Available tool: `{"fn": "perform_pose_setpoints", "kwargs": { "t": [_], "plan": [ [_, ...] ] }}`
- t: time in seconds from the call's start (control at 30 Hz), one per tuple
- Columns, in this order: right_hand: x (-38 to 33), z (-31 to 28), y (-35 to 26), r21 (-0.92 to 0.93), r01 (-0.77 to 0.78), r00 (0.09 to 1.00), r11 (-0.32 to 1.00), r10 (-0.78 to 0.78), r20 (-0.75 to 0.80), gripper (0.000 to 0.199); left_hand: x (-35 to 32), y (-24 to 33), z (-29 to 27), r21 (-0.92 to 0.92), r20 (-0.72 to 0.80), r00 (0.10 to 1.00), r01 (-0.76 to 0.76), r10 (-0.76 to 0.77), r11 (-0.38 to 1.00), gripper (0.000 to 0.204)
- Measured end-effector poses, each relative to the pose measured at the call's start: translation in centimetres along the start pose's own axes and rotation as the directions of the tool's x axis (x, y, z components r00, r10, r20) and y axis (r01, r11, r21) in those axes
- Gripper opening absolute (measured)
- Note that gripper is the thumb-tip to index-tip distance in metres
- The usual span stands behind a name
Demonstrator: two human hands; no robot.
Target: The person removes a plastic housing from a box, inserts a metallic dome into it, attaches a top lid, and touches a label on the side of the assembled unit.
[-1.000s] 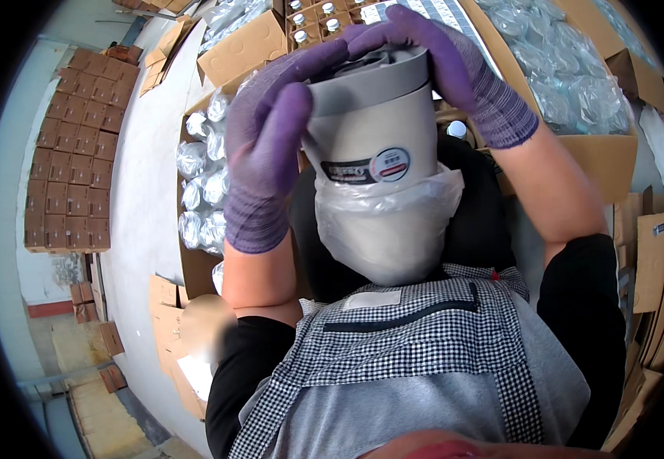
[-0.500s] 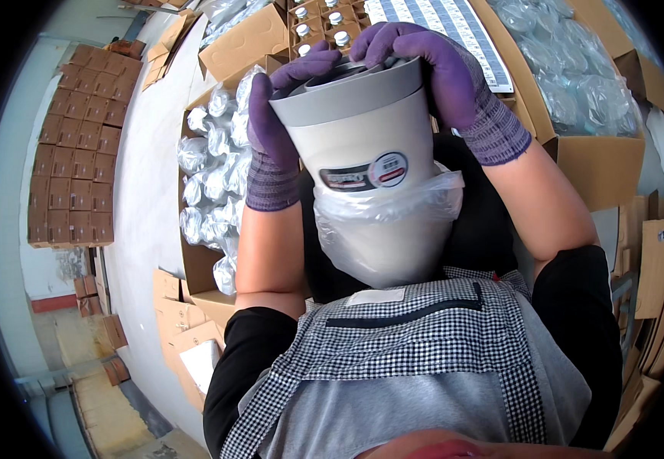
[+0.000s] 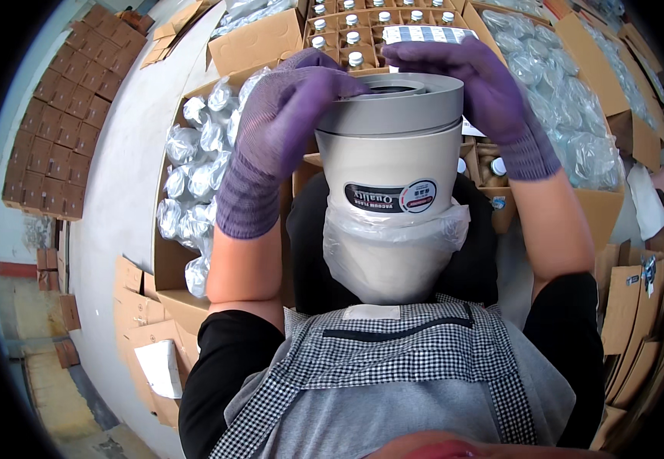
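Upright on my lap stands a cream vacuum flask (image 3: 401,164) with a wide grey collar and a round opening at its top. A clear plastic bag (image 3: 393,229) is bunched around its lower half. A small dark label faces me on its side. My left hand (image 3: 290,115), in a purple knit glove, curls its fingers over the collar's left rim. My right hand (image 3: 489,92), gloved alike, is raised at the far right of the collar, fingers stretched leftward and holding nothing I can see. Behind those fingers lies a blue-and-white printed sheet (image 3: 428,34).
A partitioned carton (image 3: 332,57) with several silver-capped bottles stands ahead. At left is a box of plastic-wrapped silvery pieces (image 3: 183,145); at right, a box of clear-wrapped items (image 3: 554,76). Flattened cardboard (image 3: 630,306) leans at right. Stacked brown cartons (image 3: 64,115) line the far left.
The flask has come more upright and shifted slightly right. My right hand has lifted off its rim, while my left hand has turned and now curls over the left rim.
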State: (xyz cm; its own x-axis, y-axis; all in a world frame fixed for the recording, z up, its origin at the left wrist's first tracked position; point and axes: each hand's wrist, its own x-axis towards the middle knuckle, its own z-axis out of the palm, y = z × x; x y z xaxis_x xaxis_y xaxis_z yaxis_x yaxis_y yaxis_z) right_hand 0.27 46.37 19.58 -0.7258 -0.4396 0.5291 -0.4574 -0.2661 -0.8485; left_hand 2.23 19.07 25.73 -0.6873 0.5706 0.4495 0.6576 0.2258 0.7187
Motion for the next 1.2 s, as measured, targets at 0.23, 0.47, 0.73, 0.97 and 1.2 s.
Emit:
{"fn": "perform_pose_setpoints", "kwargs": {
  "t": [0.23,0.47,0.73,0.97,1.2],
  "plan": [
    [-2.7,1.9,2.4,0.218,0.006,1.000,0.976,-0.005,-0.005,0.052,0.3,0.7,4.0,0.170,-0.058,0.961,-0.256,0.269,0.952,0.052],
    [-3.0,4.7,1.7,-0.173,-0.300,0.934,0.938,0.252,-0.254,0.051,2.6,6.3,6.1,0.464,0.163,0.985,-0.123,0.052,0.877,0.043],
    [-3.6,8.1,-5.7,-0.574,0.060,0.975,0.817,-0.172,-0.142,0.060,-0.1,-9.6,6.3,-0.948,-0.146,0.986,-0.164,0.085,0.274,0.076],
    [-2.8,3.5,-1.8,0.075,0.038,0.976,0.996,-0.021,-0.218,0.045,-0.4,2.5,2.5,-0.262,0.003,0.999,-0.033,0.035,0.965,0.075],
    [-4.2,4.7,-2.1,-0.570,0.024,0.972,0.821,-0.152,-0.177,0.041,-1.2,-3.8,3.0,-0.193,-0.080,0.971,-0.236,0.225,0.952,0.060]
  ]
}}
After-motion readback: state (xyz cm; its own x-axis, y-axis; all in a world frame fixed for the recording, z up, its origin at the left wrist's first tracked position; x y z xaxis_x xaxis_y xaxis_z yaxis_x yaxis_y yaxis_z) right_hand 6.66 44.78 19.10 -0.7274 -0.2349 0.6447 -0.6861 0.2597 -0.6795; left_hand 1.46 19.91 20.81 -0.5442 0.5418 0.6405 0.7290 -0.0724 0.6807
